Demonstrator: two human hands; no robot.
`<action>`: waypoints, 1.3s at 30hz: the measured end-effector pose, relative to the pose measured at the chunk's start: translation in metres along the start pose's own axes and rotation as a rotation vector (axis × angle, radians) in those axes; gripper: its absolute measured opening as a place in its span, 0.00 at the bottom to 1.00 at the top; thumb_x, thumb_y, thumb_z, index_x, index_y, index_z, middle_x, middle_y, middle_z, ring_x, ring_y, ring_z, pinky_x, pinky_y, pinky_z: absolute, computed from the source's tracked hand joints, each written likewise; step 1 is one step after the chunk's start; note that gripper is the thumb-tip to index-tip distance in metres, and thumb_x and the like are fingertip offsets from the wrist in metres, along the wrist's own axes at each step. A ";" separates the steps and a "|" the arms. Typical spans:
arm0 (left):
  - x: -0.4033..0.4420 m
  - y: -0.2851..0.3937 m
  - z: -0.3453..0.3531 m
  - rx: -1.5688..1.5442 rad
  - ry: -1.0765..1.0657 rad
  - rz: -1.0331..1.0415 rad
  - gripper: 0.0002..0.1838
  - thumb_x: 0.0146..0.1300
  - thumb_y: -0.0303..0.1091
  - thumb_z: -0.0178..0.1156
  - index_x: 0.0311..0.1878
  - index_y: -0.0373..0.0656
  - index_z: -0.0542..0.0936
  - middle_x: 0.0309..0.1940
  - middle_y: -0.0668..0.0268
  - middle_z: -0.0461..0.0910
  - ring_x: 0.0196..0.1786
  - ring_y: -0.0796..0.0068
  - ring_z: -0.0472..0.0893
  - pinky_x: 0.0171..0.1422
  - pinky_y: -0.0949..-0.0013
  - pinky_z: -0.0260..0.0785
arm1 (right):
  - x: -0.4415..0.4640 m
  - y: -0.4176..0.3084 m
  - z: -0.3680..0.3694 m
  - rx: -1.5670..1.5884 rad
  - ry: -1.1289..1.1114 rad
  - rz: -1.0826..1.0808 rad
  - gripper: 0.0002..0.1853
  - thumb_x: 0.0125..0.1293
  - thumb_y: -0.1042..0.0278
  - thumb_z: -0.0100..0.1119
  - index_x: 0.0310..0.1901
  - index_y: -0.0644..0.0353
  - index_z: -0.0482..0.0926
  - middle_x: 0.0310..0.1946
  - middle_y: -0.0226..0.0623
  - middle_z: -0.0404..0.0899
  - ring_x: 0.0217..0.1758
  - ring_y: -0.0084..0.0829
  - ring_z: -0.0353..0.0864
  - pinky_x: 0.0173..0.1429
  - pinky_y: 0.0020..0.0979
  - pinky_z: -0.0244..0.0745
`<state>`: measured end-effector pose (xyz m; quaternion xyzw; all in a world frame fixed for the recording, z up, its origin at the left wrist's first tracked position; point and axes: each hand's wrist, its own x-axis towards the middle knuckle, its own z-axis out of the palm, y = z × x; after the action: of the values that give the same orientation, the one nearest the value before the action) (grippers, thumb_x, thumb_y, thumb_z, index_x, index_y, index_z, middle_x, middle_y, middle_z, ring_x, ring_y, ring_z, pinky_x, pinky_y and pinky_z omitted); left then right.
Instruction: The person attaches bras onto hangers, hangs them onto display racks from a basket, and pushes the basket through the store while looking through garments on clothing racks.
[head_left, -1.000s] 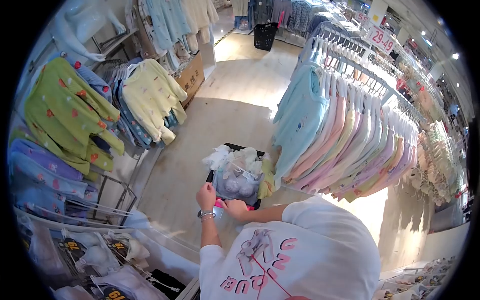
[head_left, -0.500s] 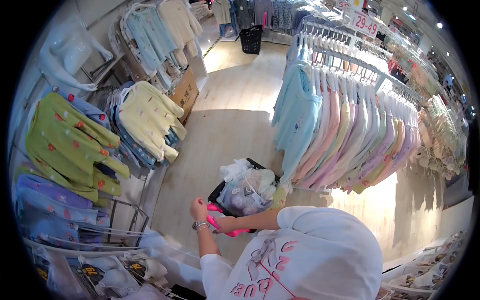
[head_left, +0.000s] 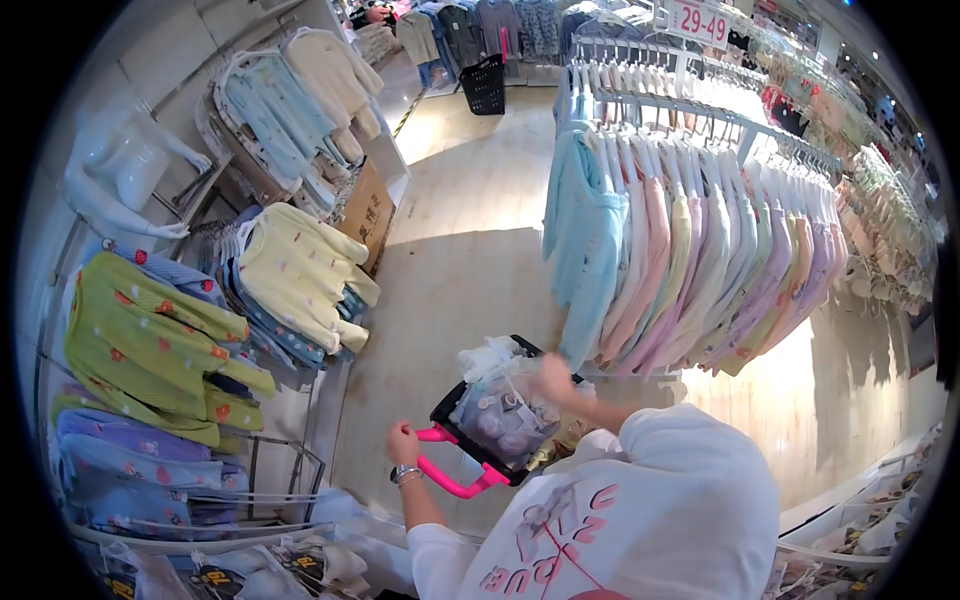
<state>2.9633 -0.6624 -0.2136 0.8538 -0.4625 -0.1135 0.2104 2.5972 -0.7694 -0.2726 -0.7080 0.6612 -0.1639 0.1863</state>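
Observation:
A black shopping basket (head_left: 440, 411) with a pink handle (head_left: 465, 490) stands on the floor in front of me. It is heaped with lace-trimmed bras (head_left: 502, 425) in lilac and white. My left hand (head_left: 402, 445), with a watch and a bracelet on its wrist, is closed at the upper left corner of the pink handle. Over the right side of the heap is my right hand (head_left: 555, 382), smeared by motion. Its fingers do not show clearly, nor whether it touches the garments.
A rack of pastel tops (head_left: 680, 250) stands to the right. On the left hang a green top (head_left: 150, 345), a yellow top (head_left: 305, 270) and a white mannequin (head_left: 130, 165). Another black basket (head_left: 484, 85) stands farther back. Bras (head_left: 240, 570) hang at the lower left.
My right hand has left the pink handle and moved up and right over the bras. The handle now shows more fully, with my left hand at its corner. The view has shifted slightly.

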 end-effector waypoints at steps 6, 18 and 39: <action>0.008 -0.007 0.002 0.000 -0.039 0.021 0.09 0.52 0.31 0.56 0.35 0.44 0.83 0.35 0.56 0.82 0.38 0.56 0.81 0.42 0.59 0.74 | 0.060 0.052 -0.120 0.423 0.017 0.643 0.27 0.57 0.51 0.58 0.42 0.75 0.72 0.39 0.63 0.77 0.45 0.53 0.78 0.48 0.46 0.71; -0.087 0.190 0.060 -0.341 -0.267 0.492 0.30 0.55 0.42 0.65 0.58 0.38 0.69 0.51 0.51 0.76 0.53 0.54 0.75 0.58 0.58 0.67 | 0.002 -0.022 -0.125 0.849 -0.051 0.156 0.18 0.68 0.57 0.49 0.47 0.65 0.76 0.35 0.48 0.80 0.37 0.39 0.79 0.44 0.37 0.72; -0.084 0.233 0.089 -0.687 -0.118 0.121 0.11 0.63 0.28 0.53 0.43 0.30 0.76 0.33 0.62 0.80 0.36 0.75 0.76 0.44 0.70 0.68 | 0.062 0.118 -0.152 0.147 0.204 -0.086 0.26 0.55 0.66 0.57 0.58 0.49 0.70 0.67 0.52 0.54 0.73 0.46 0.49 0.72 0.42 0.46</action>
<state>2.7101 -0.7276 -0.1841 0.6961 -0.4585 -0.2989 0.4646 2.4259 -0.8451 -0.1966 -0.6998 0.6320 -0.2908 0.1623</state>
